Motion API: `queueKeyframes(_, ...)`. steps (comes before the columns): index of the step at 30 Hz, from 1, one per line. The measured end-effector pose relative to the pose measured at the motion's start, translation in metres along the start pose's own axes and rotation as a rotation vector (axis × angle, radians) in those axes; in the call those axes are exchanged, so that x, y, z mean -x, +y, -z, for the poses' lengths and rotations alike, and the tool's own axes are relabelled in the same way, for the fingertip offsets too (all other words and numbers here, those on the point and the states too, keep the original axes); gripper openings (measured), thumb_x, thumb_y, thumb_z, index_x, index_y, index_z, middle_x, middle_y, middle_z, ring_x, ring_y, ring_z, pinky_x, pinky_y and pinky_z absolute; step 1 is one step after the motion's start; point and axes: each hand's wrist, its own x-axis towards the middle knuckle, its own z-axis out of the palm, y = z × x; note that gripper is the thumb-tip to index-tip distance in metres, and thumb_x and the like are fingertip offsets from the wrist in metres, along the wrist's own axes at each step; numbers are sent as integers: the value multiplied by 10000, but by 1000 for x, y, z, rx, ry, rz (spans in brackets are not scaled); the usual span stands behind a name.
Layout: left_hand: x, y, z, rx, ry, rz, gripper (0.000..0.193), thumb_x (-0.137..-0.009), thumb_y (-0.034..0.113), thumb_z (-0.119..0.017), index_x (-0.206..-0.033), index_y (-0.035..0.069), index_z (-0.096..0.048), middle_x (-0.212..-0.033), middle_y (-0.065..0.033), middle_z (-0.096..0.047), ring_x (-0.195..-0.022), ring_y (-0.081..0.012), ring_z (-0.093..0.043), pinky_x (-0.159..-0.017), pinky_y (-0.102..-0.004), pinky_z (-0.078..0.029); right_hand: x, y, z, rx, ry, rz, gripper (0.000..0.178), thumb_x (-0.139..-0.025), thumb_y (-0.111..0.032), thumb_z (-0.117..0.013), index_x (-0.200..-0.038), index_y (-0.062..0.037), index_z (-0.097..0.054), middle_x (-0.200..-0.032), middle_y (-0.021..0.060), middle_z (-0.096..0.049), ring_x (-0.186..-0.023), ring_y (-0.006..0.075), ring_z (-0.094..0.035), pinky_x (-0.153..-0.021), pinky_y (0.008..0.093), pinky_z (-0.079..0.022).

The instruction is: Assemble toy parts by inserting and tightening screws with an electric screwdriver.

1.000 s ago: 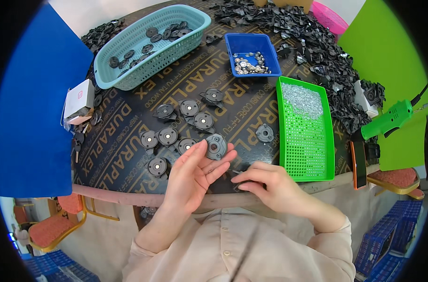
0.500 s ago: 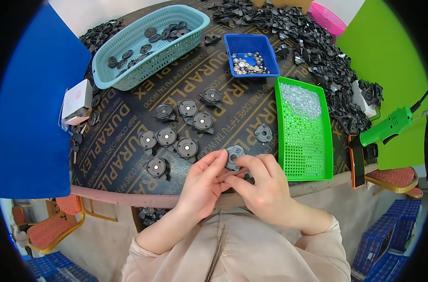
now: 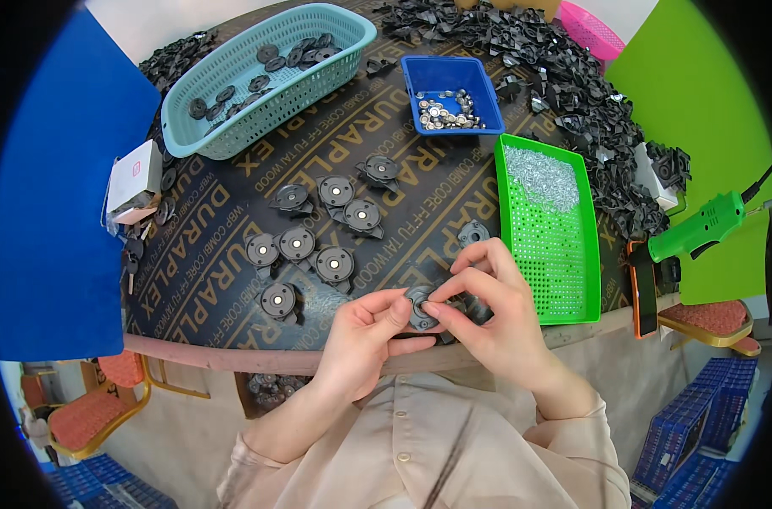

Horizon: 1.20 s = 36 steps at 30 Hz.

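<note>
A round dark-grey plastic part (image 3: 422,321) is held just above the near table edge. My left hand (image 3: 365,335) pinches its left rim between thumb and index finger. My right hand (image 3: 500,310) has its thumb and index fingertips pressed together at the part's centre; whatever they hold is hidden. Beneath my right hand lies another dark part (image 3: 475,307), partly covered. Beyond its knuckles sits a loose round part (image 3: 472,232). To the left, several black round assemblies (image 3: 333,265) with shiny metal centres lie grouped on the dark printed tabletop (image 3: 208,301).
A green perforated tray (image 3: 556,271) holds small silvery pieces. Behind it stands a blue bin (image 3: 454,85) of metal caps. A pale-teal basket (image 3: 259,123) contains black discs. Black parts (image 3: 573,102) pile along the far right, near a green power screwdriver (image 3: 700,227) and an orange-edged phone (image 3: 643,293).
My right hand has lifted and shifted right, its fingertips moving from the part's right edge to its centre. The held part has come slightly nearer and lies flatter.
</note>
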Motion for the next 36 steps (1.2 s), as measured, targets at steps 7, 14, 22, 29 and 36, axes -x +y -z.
queueKeyframes(7, 6, 10, -5, 15, -29, 33, 361, -980, 238, -477, -1218, -30, -524, -1102, -127, -627, -997, -259, -643, -801, -400, -585, -2, -3, 2, -9, -42, -39, 188, -716, -31, -721, -891, -65, -660, -957, 75, -473, -785, 201, -500, -652, 306, -446)
queueKeyframes(14, 10, 16, 8, 40, -10, 31, 338, -980, 245, -490, -1180, -17, -563, -1078, -108, -645, -992, -252, -649, -795, -365, -575, 2, 4, 21, 308, 94, 100, 285, -692, -37, -714, -969, -85, -666, -995, 71, -578, -943, 270, -531, -800, 356, -440)
queueKeyframes(22, 13, 20, 14, 6, 64, 13, 327, -974, 258, -507, -1131, -13, -601, -1066, -110, -659, -1000, -263, -650, -770, -330, -571, 24, 23, 16, 544, -167, 288, 253, -727, -86, -667, -979, -113, -680, -1010, 22, -671, -1057, 223, -554, -881, 409, -358)
queueKeyframes(29, 9, 14, 10, 29, 41, 72, 341, -979, 245, -487, -1140, -38, -586, -1074, -154, -655, -992, -299, -654, -788, -333, -570, 21, 24, 22, 416, -30, 182, 224, -704, -71, -723, -921, -122, -698, -947, -15, -672, -961, 191, -571, -850, 366, -348)
queueKeyframes(36, 10, 12, 10, 40, 75, 48, 354, -982, 245, -474, -1146, -49, -581, -1082, -189, -648, -975, -323, -658, -782, -356, -580, 34, 13, 19, 614, 56, 130, 255, -710, -152, -743, -957, -119, -687, -978, -11, -648, -1002, 230, -544, -877, 386, -322)
